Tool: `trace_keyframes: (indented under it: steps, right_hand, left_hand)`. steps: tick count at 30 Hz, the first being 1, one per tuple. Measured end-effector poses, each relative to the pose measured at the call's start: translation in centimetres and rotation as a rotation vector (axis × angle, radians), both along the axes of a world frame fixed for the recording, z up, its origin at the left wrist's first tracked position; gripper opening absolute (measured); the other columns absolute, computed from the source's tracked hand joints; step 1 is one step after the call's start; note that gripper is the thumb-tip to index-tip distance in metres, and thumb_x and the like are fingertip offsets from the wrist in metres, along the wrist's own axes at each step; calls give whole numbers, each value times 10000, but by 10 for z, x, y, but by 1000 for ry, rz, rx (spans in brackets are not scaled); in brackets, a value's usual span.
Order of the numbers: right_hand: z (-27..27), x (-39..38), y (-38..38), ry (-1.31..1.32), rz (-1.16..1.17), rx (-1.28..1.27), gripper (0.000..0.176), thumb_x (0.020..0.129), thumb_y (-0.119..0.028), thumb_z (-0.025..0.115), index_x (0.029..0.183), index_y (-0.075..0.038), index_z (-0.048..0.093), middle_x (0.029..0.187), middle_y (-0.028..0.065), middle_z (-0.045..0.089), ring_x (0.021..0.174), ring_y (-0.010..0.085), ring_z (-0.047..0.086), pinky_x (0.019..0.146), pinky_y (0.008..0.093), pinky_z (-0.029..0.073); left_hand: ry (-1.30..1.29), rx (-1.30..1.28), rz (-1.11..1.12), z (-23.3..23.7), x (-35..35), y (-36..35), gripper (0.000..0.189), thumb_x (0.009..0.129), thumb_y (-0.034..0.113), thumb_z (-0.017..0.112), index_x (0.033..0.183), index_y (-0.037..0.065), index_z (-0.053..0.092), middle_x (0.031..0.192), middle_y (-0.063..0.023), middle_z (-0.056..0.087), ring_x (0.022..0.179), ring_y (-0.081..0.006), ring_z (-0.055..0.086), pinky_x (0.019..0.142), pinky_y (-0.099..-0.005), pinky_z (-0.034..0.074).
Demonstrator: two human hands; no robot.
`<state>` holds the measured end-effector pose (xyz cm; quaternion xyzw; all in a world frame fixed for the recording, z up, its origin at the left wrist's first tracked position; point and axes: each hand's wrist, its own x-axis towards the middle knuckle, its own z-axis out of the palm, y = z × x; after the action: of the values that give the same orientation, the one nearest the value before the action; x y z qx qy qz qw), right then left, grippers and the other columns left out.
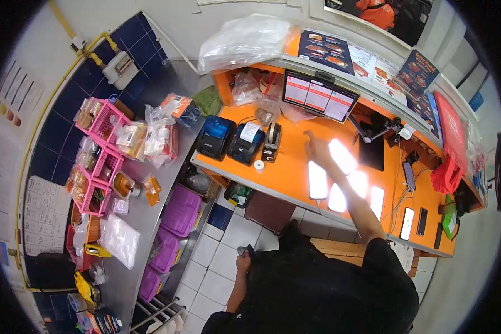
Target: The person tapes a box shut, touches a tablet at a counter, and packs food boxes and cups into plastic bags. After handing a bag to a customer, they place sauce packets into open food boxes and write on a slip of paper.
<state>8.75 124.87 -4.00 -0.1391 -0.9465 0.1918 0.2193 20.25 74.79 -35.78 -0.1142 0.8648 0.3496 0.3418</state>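
Over the orange counter (295,183), my right hand (316,150) reaches out with a finger stretched toward the area below the tablet (320,94); nothing shows in it. Its forearm crosses over brightly lit phone screens, with one phone (318,181) just below the hand. My left hand (243,261) hangs low above the tiled floor, closed on a small dark item beside a greyish round piece that I cannot make out. Left of my right hand stand a tape dispenser (271,142) and two printers, one black with a paper label (246,143), one black and blue (216,138).
A steel counter (150,214) at the left bears pink baskets (103,153) and bagged food (160,139). Purple bins (181,210) sit beneath it. Cables (398,206) and phones (407,222) lie at the right. A person in orange (377,14) shows through the window.
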Motion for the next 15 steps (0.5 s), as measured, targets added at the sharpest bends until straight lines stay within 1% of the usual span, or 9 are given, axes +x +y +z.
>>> trace_keyframes:
  steps: [1,2,3,4,5,8,10,12,15]
  right_hand:
    - [-1,9,-25,-96,-43,-132,314,870,-64,555,1180,-81,511,695,184,622,685,379,627,612,482,476]
    - [-4,21,-57,-148,-58,-185,444,836,-39,576,1263,-93,469,815,174,654,716,354,639,618,446,501]
    - [-40,33,-87,-2,-27,-399,572,776,1,599,1322,-77,447,1055,195,635,885,366,638,740,451,522]
    - [-70,42,-108,-56,115,-137,671,716,23,607,1358,-65,431,1246,207,541,1079,394,572,887,464,495]
    - [-61,58,-153,-218,118,-416,700,678,42,602,1353,-58,443,1265,235,503,1172,432,498,970,492,448]
    - [-144,88,-243,-562,354,-366,475,769,-93,587,1241,-48,551,1137,265,611,1067,435,583,931,493,471]
    - [-165,97,-303,-1043,540,-292,386,803,-129,593,1183,-58,598,1036,277,644,1015,416,619,892,493,489]
    - [-151,101,-366,-1053,578,-329,370,813,-144,594,1173,-60,613,1032,265,654,1011,411,627,871,492,498]
    - [-141,80,-406,-1023,828,-403,338,825,-171,602,1142,-60,642,1012,230,675,978,401,647,831,487,513]
  left_hand:
    - [50,-17,-39,-3,-1,-10,452,875,477,581,894,54,739,871,-242,695,911,-430,668,816,-485,514]
    - [100,-32,-76,-8,-1,-22,463,888,473,569,875,41,734,845,-242,693,882,-435,670,799,-494,513]
    - [182,4,-22,-12,4,-36,377,910,376,569,909,34,727,790,-225,693,803,-413,680,759,-485,517]
    - [175,22,-22,-27,12,-55,377,910,376,569,909,34,727,790,-225,693,803,-413,680,759,-485,517]
    - [199,123,52,-49,16,-76,306,911,315,575,945,47,719,771,-200,701,750,-361,690,702,-457,529]
    - [-68,228,151,-31,10,-134,231,883,119,649,1109,73,648,802,-122,712,595,-199,666,449,-317,517]
    - [-155,261,296,-26,9,-183,183,882,128,642,1049,60,671,764,-109,700,561,-177,650,449,-318,518]
    - [4,238,255,-52,12,-242,137,898,156,624,981,67,685,745,-88,695,538,-174,631,429,-308,500]
    - [94,-45,124,-82,16,-314,430,867,380,602,1085,20,690,1032,-196,707,1047,-396,637,949,-463,486]
